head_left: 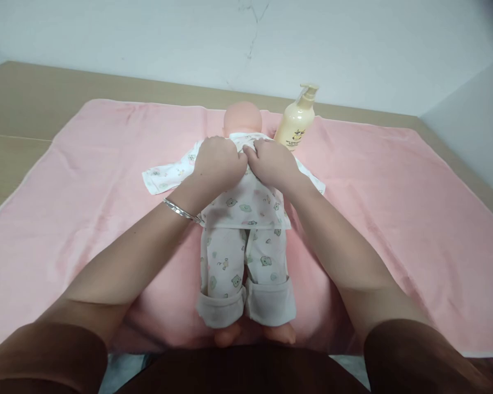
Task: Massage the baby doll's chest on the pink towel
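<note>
A baby doll (242,117) lies face down or with its face unseen, its bare head away from me and its feet near me. It wears a white printed top (246,205) and matching trousers (225,257) with turned-up cuffs. On the doll's upper back or chest, my left hand (219,163) is closed at the top's fabric, a bracelet on its wrist. Close beside it, my right hand (271,161) has its fingers curled on the same cloth. What lies under the fingers of both hands is hidden.
A pink cloth (119,158) with some creases covers much of the wooden table (28,98). Right of the doll's head stands a pale yellow pump bottle (298,120). Behind the table is a white wall (148,44).
</note>
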The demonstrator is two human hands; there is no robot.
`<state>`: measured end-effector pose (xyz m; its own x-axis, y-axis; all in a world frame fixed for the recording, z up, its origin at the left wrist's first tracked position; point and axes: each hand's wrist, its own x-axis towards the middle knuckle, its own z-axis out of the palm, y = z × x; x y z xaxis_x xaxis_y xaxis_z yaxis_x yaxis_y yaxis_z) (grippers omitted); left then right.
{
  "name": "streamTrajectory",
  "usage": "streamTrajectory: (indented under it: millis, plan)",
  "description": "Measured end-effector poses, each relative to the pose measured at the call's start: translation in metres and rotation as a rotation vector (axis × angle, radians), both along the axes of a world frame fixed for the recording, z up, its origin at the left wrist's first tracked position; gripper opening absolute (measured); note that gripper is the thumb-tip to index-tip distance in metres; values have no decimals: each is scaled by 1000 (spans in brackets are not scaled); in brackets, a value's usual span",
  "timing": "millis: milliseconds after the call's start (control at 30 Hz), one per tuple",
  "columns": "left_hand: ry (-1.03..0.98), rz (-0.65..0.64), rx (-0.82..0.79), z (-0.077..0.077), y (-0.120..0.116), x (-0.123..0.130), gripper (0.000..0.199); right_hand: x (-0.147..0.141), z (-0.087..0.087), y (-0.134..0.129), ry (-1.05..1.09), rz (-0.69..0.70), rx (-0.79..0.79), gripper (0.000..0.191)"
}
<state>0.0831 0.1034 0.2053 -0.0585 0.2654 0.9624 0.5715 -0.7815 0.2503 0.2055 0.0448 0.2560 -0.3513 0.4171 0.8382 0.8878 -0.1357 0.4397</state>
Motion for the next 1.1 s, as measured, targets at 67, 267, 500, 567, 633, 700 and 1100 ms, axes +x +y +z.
streamTrajectory:
  millis: [67, 267, 500, 567, 633, 700, 1100]
  plan:
    - [22, -3, -21, -3, -5, -1, 25, 2, 3, 2, 2, 16, -10, 51]
    - [15, -118, 39, 1, 7, -4, 33, -2, -3, 1, -40, -45, 21, 53]
    - [-67, -292, -121, 16, 25, -18, 29, -19, -25, -17, 14, -87, 31, 37]
    - [-67, -298, -121, 18, 29, -18, 30, -20, -29, -18, 8, -90, 35, 36]
    - [-50, -268, -100, 18, 33, -14, 32, -20, -31, -15, -1, -81, 53, 36]
    - [-42, -247, -52, 18, 36, -9, 33, -18, -29, -11, -9, -60, 72, 38]
    - [-232, -251, 155, 7, 50, 9, 29, 8, 4, 4, -92, 124, -78, 54]
